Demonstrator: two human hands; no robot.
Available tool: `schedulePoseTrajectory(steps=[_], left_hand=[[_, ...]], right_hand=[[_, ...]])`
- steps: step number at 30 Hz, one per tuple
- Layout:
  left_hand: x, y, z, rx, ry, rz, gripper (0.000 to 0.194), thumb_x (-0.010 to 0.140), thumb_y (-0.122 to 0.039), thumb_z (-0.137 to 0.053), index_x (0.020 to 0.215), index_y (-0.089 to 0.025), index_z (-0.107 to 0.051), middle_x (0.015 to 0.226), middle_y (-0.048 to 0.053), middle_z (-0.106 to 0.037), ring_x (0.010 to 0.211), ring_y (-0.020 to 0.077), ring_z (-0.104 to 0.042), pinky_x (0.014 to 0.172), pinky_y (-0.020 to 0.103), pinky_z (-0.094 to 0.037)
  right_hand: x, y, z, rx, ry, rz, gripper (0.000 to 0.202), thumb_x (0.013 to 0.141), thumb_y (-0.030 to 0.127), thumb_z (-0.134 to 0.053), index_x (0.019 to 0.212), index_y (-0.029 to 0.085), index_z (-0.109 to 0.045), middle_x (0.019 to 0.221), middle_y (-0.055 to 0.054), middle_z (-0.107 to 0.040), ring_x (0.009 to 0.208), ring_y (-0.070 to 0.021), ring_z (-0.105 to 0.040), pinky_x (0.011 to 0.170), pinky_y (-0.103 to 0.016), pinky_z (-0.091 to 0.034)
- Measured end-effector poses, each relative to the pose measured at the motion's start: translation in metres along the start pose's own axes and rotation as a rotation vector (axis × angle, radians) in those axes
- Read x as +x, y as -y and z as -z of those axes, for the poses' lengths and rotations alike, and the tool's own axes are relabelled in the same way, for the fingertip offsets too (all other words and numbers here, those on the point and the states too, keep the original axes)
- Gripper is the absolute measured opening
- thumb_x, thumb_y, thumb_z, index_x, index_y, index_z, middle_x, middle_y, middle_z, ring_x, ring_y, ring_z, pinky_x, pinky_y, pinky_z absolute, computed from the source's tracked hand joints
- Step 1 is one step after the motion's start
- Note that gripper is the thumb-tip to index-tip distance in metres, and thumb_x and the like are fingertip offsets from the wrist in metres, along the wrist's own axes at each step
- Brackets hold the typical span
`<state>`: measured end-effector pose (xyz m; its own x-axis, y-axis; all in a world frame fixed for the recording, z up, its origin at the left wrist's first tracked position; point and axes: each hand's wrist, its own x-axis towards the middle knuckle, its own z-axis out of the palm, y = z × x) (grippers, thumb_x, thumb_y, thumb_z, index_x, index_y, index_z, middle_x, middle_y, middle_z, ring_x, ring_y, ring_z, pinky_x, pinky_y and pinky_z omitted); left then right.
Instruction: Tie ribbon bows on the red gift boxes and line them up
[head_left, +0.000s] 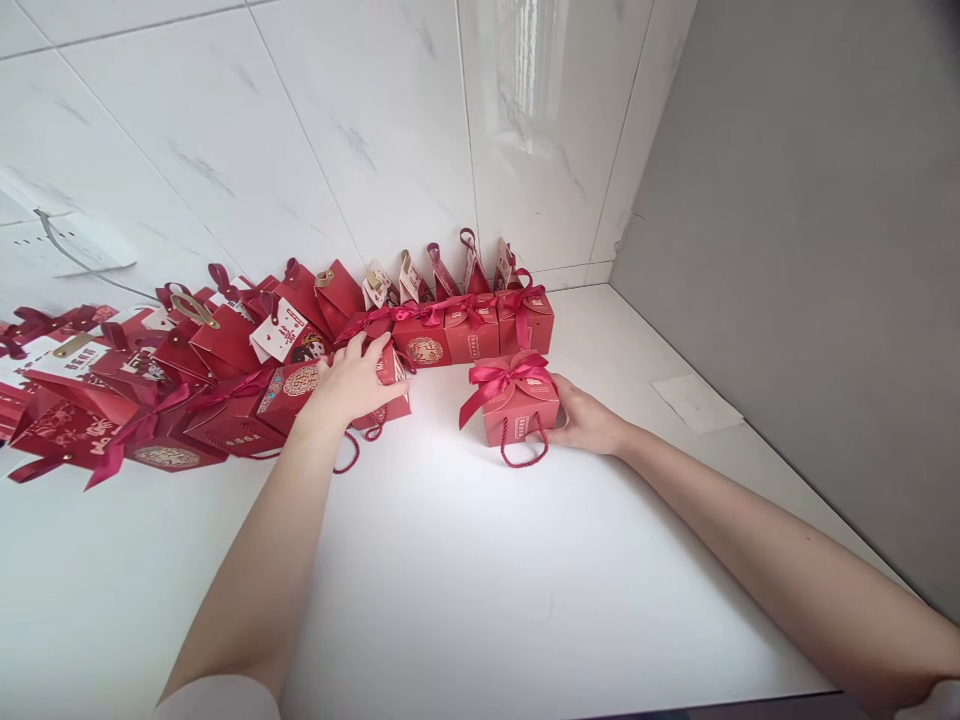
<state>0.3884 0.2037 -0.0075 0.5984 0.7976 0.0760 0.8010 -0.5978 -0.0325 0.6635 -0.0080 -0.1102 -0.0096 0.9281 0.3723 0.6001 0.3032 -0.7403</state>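
My right hand point(585, 415) grips the right side of a red gift box point(521, 415). This box stands upright on the white table, with a satin bow on top and a twisted rope handle hanging at its front. Further left, my left hand point(352, 380) is curved over another red gift box point(394, 395), thumb towards its right side and fingers across the top. My hand covers part of that box. Rope loops droop below it onto the table.
Several bow-topped red boxes point(472, 338) form a row near the tiled wall point(405, 120). Behind and left crowd pointed red and white gift boxes point(225, 340) with ribbon loops. A pale flat sheet point(697, 402) lies near the grey panel point(787, 250). A cable point(90, 265) hangs from a wall socket.
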Motion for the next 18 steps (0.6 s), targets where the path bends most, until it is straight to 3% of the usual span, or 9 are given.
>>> schedulePoseTrajectory(steps=[3, 6, 9, 11, 14, 16, 18], left_hand=[[-0.002, 0.0, 0.003, 0.04, -0.042, -0.041, 0.093, 0.076, -0.071, -0.054, 0.153, -0.028, -0.025, 0.161, 0.013, -0.02, 0.146, 0.0438, -0.016, 0.114, 0.07, -0.005], [-0.013, -0.015, 0.019, 0.041, -0.147, -0.177, 0.101, 0.071, -0.065, -0.066, 0.153, -0.024, -0.025, 0.164, 0.013, -0.009, 0.149, 0.0427, -0.002, 0.116, 0.066, 0.006], [-0.026, -0.046, 0.026, -0.175, -0.205, -0.383, 0.084, 0.084, -0.062, -0.054, 0.153, -0.027, -0.024, 0.164, 0.006, -0.012, 0.151, 0.0355, -0.005, 0.121, 0.057, 0.0], [-0.029, -0.066, 0.013, -0.49, -0.176, -0.511, 0.079, 0.09, -0.063, -0.04, 0.155, -0.027, -0.014, 0.163, 0.007, -0.016, 0.151, 0.0308, -0.013, 0.122, 0.05, -0.016], [-0.026, -0.08, -0.03, -0.943, -0.201, -0.667, 0.087, 0.088, -0.074, -0.024, 0.155, -0.025, 0.0, 0.163, 0.013, -0.015, 0.149, 0.0323, -0.018, 0.118, 0.053, -0.025], [-0.021, -0.077, -0.059, -0.949, -0.143, -0.715, 0.099, 0.081, -0.081, -0.032, 0.156, -0.023, -0.001, 0.162, 0.017, -0.017, 0.148, 0.0348, -0.021, 0.118, 0.055, -0.024], [-0.016, -0.07, -0.077, -0.83, -0.043, -0.755, 0.118, 0.066, -0.076, -0.065, 0.155, -0.022, -0.011, 0.158, 0.019, -0.026, 0.145, 0.0403, -0.028, 0.116, 0.058, -0.027]], right_hand=[[0.0, -0.001, 0.0, -0.001, -0.004, -0.002, 0.082, 0.072, 0.05, -0.078, 0.141, 0.025, -0.039, 0.136, -0.012, -0.053, 0.122, -0.036, -0.055, 0.101, -0.049, -0.048], [0.0, -0.005, -0.002, -0.025, -0.017, -0.024, 0.086, 0.071, 0.05, -0.079, 0.142, 0.025, -0.037, 0.138, -0.013, -0.051, 0.125, -0.0356, -0.053, 0.103, -0.05, -0.046], [0.0, -0.008, -0.006, -0.04, -0.032, -0.045, 0.089, 0.07, 0.049, -0.08, 0.143, 0.025, -0.036, 0.142, -0.014, -0.048, 0.129, -0.035, -0.049, 0.106, -0.051, -0.043], [0.0, -0.008, -0.008, -0.044, -0.043, -0.047, 0.091, 0.068, 0.05, -0.081, 0.143, 0.025, -0.035, 0.143, -0.014, -0.046, 0.13, -0.0352, -0.049, 0.106, -0.051, -0.043], [0.0, -0.007, -0.011, -0.054, -0.058, -0.037, 0.095, 0.068, 0.05, -0.081, 0.145, 0.027, -0.031, 0.143, -0.014, -0.044, 0.127, -0.0355, -0.05, 0.104, -0.052, -0.045], [-0.001, -0.005, -0.012, -0.066, -0.07, -0.026, 0.096, 0.069, 0.049, -0.08, 0.146, 0.028, -0.028, 0.144, -0.014, -0.042, 0.128, -0.0352, -0.05, 0.103, -0.051, -0.046], [-0.001, -0.002, -0.013, -0.08, -0.087, -0.012, 0.095, 0.071, 0.047, -0.079, 0.147, 0.028, -0.026, 0.145, -0.014, -0.04, 0.132, -0.0347, -0.046, 0.105, -0.05, -0.046]])
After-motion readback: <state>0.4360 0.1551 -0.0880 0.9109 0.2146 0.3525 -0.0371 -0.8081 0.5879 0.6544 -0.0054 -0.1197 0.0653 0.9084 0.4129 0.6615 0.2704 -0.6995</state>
